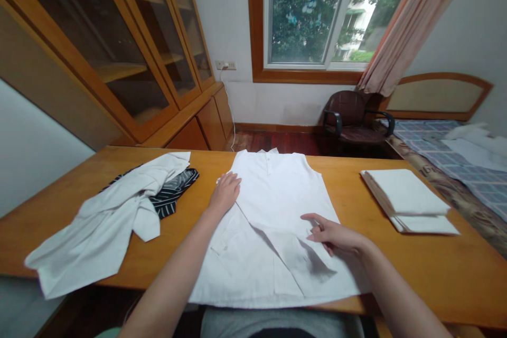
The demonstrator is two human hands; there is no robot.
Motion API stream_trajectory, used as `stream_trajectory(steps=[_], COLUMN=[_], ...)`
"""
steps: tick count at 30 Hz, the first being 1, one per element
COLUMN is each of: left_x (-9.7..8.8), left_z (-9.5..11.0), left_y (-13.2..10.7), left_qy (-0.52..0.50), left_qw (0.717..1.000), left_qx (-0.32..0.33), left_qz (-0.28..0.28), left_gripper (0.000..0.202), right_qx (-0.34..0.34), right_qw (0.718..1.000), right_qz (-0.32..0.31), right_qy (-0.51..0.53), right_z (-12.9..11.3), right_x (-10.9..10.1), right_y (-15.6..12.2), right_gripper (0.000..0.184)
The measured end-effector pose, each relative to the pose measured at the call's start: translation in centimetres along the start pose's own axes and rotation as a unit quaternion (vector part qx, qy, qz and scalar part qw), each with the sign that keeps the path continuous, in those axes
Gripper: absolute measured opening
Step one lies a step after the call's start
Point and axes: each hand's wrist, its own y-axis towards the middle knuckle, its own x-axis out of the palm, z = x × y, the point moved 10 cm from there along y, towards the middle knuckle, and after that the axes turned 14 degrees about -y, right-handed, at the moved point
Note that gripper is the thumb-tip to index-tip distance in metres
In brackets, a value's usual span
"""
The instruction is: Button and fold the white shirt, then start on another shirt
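Hands (pixel 225 190) (pixel 332 235) on white garment (pixel 279 185), rumpled clothes (pixel 105 222) left, folded stack (pixel 412 193) right

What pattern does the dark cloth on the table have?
The dark cloth is black with white stripes, in the head view.

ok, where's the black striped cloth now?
In the head view, the black striped cloth lies on the left of the table, partly under the rumpled white cloth, left of the left hand.

I can read no word, label, brand or number on my feed. Just past the right end of the table (pixel 348 195), on the brown patterned side of the bed (pixel 447 161), I catch a dark mark (pixel 426 170), too small and blurred to tell as lettering or pattern.
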Motion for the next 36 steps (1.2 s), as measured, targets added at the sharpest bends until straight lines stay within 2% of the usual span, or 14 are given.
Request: stream_trajectory(steps=[3, 5, 7, 9, 14, 16, 18, 26, 29, 32, 34, 36], left_x=[2.0, 2.8, 3.0, 3.0, 2.8, 2.8, 2.7, 3.2, 3.6, 3.9, 4.1, 4.2], left_z=[0.3, 0.2, 0.1, 0.3, 1.0, 1.7, 2.6, 7.9, 9.4, 10.5, 10.9, 11.2], left_y=[-0.4, -0.7, -0.9, -1.1, -2.3, -3.1, -4.1, -7.3, -8.0, -8.6, -8.8, -8.8], left_qy=[0.0, 0.01, 0.022, 0.031, 0.049, 0.055, 0.062, 0.075, 0.074, 0.075, 0.077, 0.082], left_qw=[0.999, 0.998, 0.997, 0.996, 0.995, 0.995, 0.994, 0.992, 0.991, 0.99, 0.988, 0.983], left_qx=[0.002, -0.013, -0.024, -0.03, -0.054, -0.064, -0.073, -0.103, -0.11, -0.119, -0.13, -0.145], left_qz=[-0.04, -0.058, -0.067, -0.076, -0.071, -0.062, -0.05, -0.023, -0.019, -0.028, -0.045, -0.076], left_gripper=[0.04, 0.043, 0.045, 0.045, 0.048, 0.049, 0.05, 0.053, 0.055, 0.058, 0.061, 0.064], right_qx=[0.004, -0.004, -0.027, -0.05, -0.143, -0.171, -0.183, -0.2, -0.162, -0.085, -0.034, -0.016], right_qw=[0.997, 0.979, 0.938, 0.894, 0.804, 0.781, 0.771, 0.759, 0.769, 0.784, 0.776, 0.752], right_qz=[0.025, 0.109, 0.22, 0.299, 0.4, 0.411, 0.406, 0.39, 0.392, 0.386, 0.386, 0.394], right_qy=[-0.078, -0.173, -0.266, -0.33, -0.416, -0.439, -0.456, -0.481, -0.479, -0.478, -0.498, -0.528], right_z=[0.2, 0.0, -0.8, -1.4, -2.1, -2.0, -1.8, -0.6, -0.2, -0.1, -0.7, -2.0], right_x=[-0.8, -2.4, -4.0, -4.6, -4.4, -4.8, -5.6, -10.8, -12.9, -14.5, -14.9, -14.2], right_y=[0.2, 0.5, 0.6, 0.7, 0.1, -0.4, -0.7, -1.6, -1.6, -1.2, -0.9, -0.7], right_gripper=[0.064, 0.051, 0.038, 0.028, 0.019, 0.02, 0.021, 0.026, 0.028, 0.033, 0.04, 0.045])
